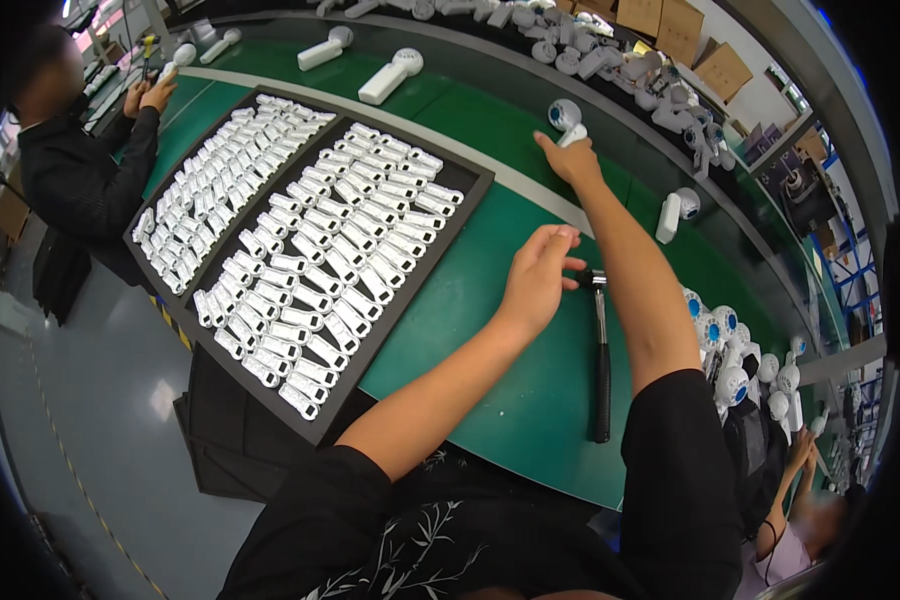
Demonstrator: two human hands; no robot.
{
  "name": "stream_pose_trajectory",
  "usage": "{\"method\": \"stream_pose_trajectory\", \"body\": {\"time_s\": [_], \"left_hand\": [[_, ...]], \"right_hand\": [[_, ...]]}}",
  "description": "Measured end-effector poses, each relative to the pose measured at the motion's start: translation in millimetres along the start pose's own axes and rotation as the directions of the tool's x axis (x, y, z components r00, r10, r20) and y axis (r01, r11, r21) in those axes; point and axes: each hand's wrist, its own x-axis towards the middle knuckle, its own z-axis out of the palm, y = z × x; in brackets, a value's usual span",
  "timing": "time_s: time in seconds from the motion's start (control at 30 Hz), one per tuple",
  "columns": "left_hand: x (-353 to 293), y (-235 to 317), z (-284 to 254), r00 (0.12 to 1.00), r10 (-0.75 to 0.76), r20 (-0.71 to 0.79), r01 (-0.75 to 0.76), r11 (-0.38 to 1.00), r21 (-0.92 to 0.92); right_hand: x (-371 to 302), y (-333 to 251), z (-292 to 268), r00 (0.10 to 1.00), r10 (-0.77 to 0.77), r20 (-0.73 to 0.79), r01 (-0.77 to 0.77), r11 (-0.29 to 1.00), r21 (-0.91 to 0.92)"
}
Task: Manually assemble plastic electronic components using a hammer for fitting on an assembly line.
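Note:
My right hand [572, 165] reaches out over the green conveyor belt and grips a white handheld fan [564, 114] by its handle, round head pointing away. My left hand [538, 280] is held above the green table [490, 400], fingers loosely bent and apart, with nothing seen in it. Beside its fingertips is the metal head of a hammer [601, 370], whose black handle lies toward me. To the left, a black two-part tray [400, 310] carries rows of white elongated shells [320, 275], each with a small dark window.
More white fans lie on the belt [470, 120]: one farther off [395, 75], another to the right [675, 212]. A pile of fans with blue centres [725, 345] sits at my right. A co-worker [80, 170] stands at the far left; another person [800, 520] is lower right.

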Motion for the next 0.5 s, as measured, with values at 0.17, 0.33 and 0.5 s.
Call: {"method": "stream_pose_trajectory", "body": {"time_s": [0.17,0.33,0.5], "left_hand": [[9.2,-3.9,7.0,0.999,-0.018,0.042,0.020,0.998,-0.053],[8.1,13.5,-8.1,0.966,0.132,-0.221,-0.190,0.944,-0.269],[6.8,33.8,-21.6,0.917,0.398,0.022,-0.366,0.863,-0.347]], "right_hand": [[18.0,38.6,-3.7,0.980,0.036,-0.197,-0.048,0.997,-0.058],[-129.9,10.5,-62.5,0.928,-0.316,0.196,0.054,0.636,0.770],[-233.1,11.9,-119.4,0.806,-0.583,0.103,0.329,0.586,0.741]]}}
